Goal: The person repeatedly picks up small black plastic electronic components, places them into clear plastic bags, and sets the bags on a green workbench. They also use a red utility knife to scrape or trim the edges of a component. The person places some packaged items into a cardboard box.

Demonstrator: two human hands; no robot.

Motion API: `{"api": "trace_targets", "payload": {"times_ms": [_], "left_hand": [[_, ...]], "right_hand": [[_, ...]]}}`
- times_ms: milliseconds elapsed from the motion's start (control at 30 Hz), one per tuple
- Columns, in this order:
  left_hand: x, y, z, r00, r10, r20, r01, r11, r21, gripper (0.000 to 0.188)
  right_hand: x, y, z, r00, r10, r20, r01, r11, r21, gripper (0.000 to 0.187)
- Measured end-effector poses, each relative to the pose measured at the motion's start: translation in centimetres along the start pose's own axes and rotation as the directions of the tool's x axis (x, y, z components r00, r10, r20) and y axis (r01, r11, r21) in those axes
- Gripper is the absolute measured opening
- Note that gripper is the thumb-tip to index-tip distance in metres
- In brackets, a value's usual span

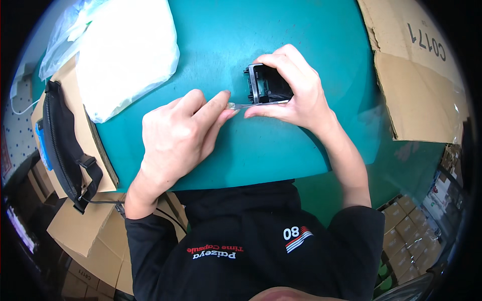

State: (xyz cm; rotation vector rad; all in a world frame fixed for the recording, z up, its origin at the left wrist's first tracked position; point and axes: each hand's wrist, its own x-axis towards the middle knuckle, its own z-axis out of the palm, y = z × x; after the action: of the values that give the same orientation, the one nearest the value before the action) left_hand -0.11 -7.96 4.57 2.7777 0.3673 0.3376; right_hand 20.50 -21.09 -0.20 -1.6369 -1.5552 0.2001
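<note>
My right hand (300,88) grips a black box-shaped plastic housing (273,83), fingers over its far side and thumb along its near edge. The open rectangular frame of this housing faces left. Pinched between the thumb and forefinger of my left hand (183,123) is a slim tool with a thin metal blade (243,106); its grip is mostly hidden by the fingers. The blade's tip touches or lies very close to the housing's near left corner. Both hands are held just above the green tabletop (221,45).
A white plastic bag (130,55) lies at the far left. Beside it, a black belt bag (63,135) rests on cardboard. An open cardboard carton (416,85) borders the right side. More cartons (406,236) are stacked low on the right, and others stand at the lower left.
</note>
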Motion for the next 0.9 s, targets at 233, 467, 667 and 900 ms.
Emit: {"api": "trace_targets", "payload": {"times_ms": [233,467,667,900], "left_hand": [[0.2,-0.1,-0.4,0.999,0.005,0.038,-0.005,1.000,-0.016,0.022],[1.4,0.0,0.0,1.000,-0.030,-0.002,0.030,0.999,-0.018,0.020],[0.7,0.2,-0.2,1.000,-0.012,0.021,0.013,0.999,-0.050,0.019],[0.9,0.4,-0.3,0.999,-0.004,0.033,0.004,1.000,-0.003,0.021]], "right_hand": [[0.1,0.1,-0.1,1.000,-0.017,0.010,0.017,1.000,-0.002,0.067],[0.1,-0.1,-0.1,1.000,-0.014,0.020,0.014,1.000,0.008,0.066],[0.1,0.1,0.0,1.000,-0.024,-0.006,0.024,1.000,0.003,0.067],[0.0,0.2,0.1,1.000,-0.016,0.001,0.016,1.000,0.010,0.068]]}}
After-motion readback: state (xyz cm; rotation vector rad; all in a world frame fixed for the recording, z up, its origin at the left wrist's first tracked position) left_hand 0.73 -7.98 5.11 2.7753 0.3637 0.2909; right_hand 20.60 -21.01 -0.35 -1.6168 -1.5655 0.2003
